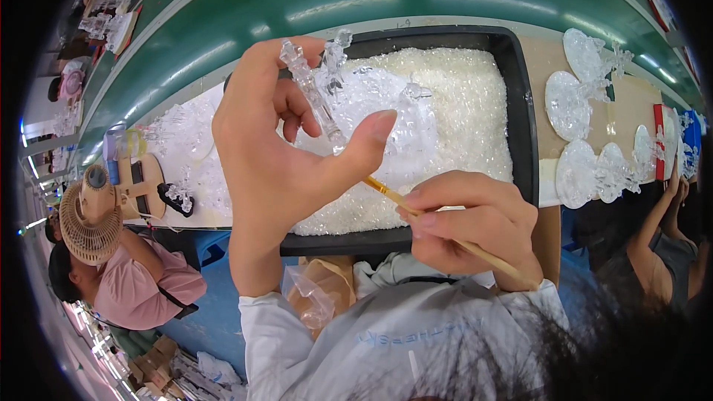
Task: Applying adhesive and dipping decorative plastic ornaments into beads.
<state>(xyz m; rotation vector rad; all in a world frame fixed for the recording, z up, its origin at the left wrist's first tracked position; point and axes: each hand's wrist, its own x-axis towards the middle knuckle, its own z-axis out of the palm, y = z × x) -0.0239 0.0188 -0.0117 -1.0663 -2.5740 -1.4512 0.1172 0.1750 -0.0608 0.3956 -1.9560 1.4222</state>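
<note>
My left hand [256, 141] is raised over a black tray [525, 126], fingers curled round a clear figurine [303, 78] with thin, knobbed upright parts. Beneath it shows a pale, see-through rounded area [405, 122]; whether this belongs to the figurine I cannot tell. Pinched in my right hand [475, 215] is a thin paintbrush [382, 187] with a wooden handle and a golden ferrule. It slants up toward my left thumb, and the thumb hides its tip. Glittering white granules [475, 134] fill the tray.
Several clear ornaments on round bases [570, 106] stand right of the tray. More clear pieces [186, 130] lie on the left, near a beige fan [90, 215]. A green surface [416, 0] runs along the far side. Co-workers [148, 282] sit at both sides.
</note>
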